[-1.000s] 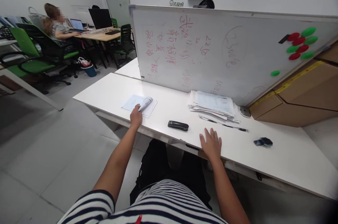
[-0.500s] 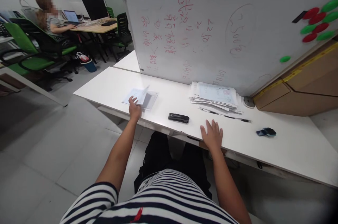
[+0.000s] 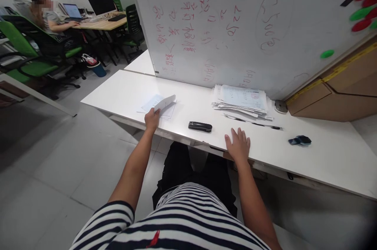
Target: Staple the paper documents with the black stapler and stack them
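My left hand (image 3: 152, 118) is closed on a folded white paper (image 3: 165, 102), lifting its near edge off the thin pile of sheets (image 3: 153, 103) beneath it on the white table (image 3: 294, 163). My right hand (image 3: 238, 145) lies flat and open on the table near its front edge, fingers spread, holding nothing. A black stapler (image 3: 200, 126) sits between the two hands. Behind my right hand lies a black pen (image 3: 256, 124) in front of a thick stack of printed papers (image 3: 242, 101).
A whiteboard (image 3: 235, 26) with red writing and coloured magnets stands at the table's back. A small dark blue object (image 3: 299, 140) lies at the right. Cardboard boxes (image 3: 347, 89) stand at the far right. A person sits at a desk (image 3: 97, 24) far left among green chairs.
My left hand has kept hold of the paper, which went from rolled to a flatter fold raised off the pile. The camera tipped down and closer. My right hand stayed flat.
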The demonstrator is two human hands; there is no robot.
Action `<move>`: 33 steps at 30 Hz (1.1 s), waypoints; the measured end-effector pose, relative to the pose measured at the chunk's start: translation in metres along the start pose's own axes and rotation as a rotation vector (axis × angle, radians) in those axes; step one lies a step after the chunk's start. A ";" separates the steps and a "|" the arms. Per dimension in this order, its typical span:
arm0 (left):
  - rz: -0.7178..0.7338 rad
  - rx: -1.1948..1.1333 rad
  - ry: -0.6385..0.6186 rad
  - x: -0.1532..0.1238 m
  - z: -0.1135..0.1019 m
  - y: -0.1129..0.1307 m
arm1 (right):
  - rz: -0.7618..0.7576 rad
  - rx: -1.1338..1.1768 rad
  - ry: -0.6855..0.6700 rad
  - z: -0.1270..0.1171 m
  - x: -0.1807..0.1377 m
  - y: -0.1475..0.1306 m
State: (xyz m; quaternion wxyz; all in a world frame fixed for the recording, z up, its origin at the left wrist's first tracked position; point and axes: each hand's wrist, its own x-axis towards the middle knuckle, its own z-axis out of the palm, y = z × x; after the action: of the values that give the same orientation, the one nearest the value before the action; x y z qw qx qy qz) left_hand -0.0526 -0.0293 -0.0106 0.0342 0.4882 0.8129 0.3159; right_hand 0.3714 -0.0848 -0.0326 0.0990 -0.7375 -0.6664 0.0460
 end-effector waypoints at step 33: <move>0.173 -1.071 -0.237 -0.136 -0.049 0.191 | 0.050 2.049 -0.757 -0.060 -0.094 -0.033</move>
State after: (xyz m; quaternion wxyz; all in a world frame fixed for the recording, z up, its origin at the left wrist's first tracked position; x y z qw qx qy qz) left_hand 0.1475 -0.1015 0.0986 0.3427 0.4999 0.4862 0.6295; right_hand 0.3416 -0.1805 0.0271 0.4537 -0.2565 -0.2839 0.8048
